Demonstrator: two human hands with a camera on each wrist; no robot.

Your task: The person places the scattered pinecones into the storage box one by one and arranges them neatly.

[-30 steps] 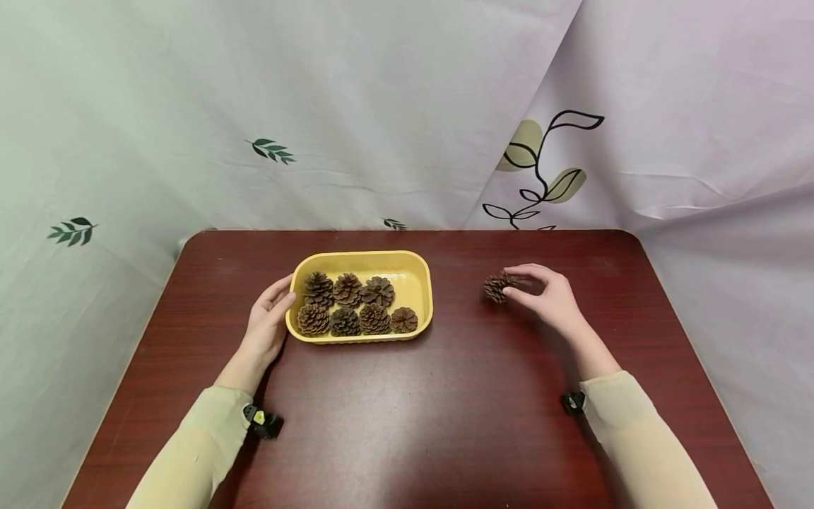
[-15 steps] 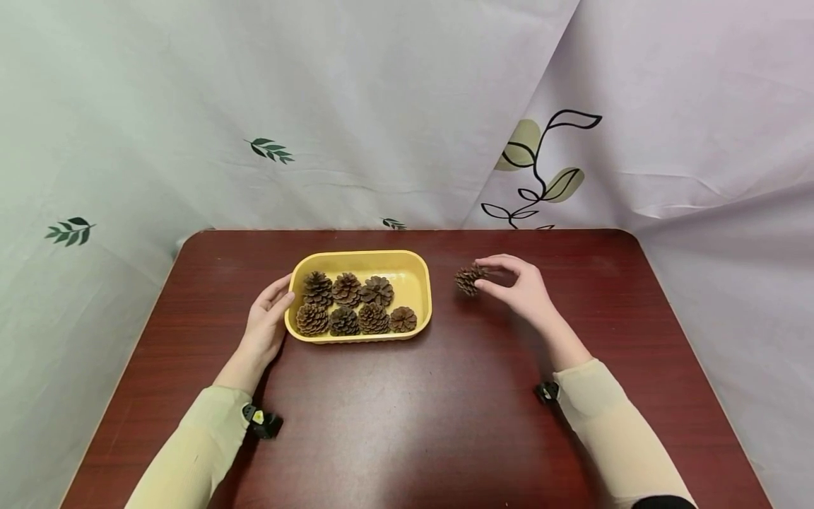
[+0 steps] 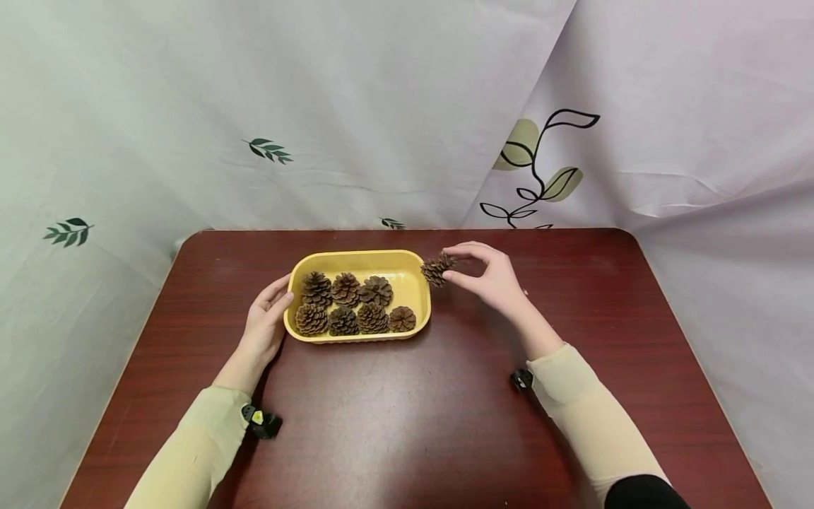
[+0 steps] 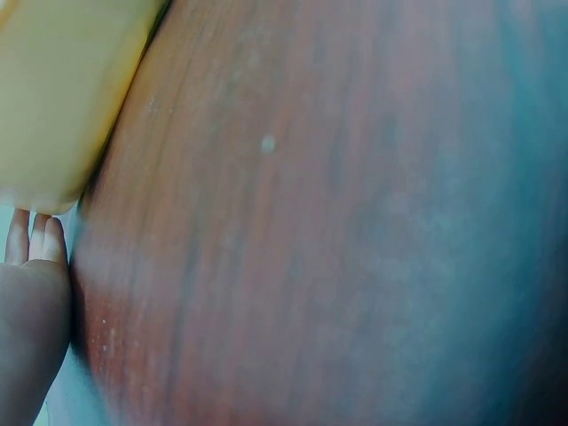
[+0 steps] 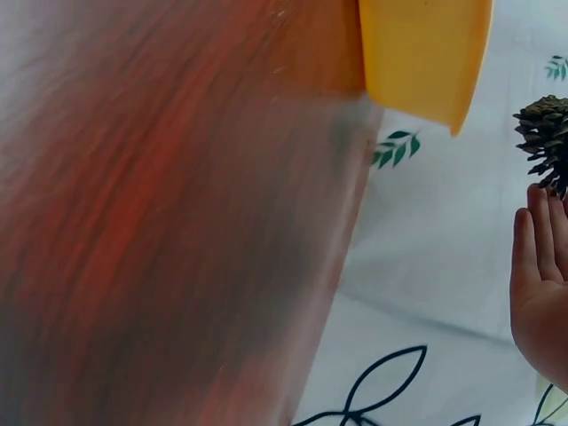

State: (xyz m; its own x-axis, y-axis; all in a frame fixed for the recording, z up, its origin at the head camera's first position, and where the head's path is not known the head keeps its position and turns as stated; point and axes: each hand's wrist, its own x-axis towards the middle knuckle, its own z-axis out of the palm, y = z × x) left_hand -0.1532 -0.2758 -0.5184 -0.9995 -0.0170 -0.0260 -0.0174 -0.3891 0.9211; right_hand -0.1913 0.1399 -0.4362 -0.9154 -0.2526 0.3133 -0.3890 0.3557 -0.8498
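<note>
A yellow plastic tray [image 3: 407, 283] stands toward the back of the table, with pine cones [image 3: 345, 290] in two rows inside it, three behind and several in front. My left hand [image 3: 262, 329] holds the tray's left end, thumb at the rim and fingers along the outer wall. My right hand [image 3: 492, 279] pinches another pine cone [image 3: 437, 270] between thumb and fingers. That pine cone overlaps the tray's right rim in the head view. In the right wrist view, the same pine cone [image 5: 546, 133] shows above the fingertips, raised near the tray's end.
The dark red wooden table [image 3: 394, 410] has rounded back corners. Light cloth [image 3: 381, 106] with leaf prints hangs right behind its back edge and along the sides. The tray's unfilled floor shows at its back right. A black wrist camera [image 3: 263, 424] sits at my left cuff.
My right hand has moved left with the pine cone, from over the right part of the table to the tray's right rim. My left hand and the tray have stayed in place.
</note>
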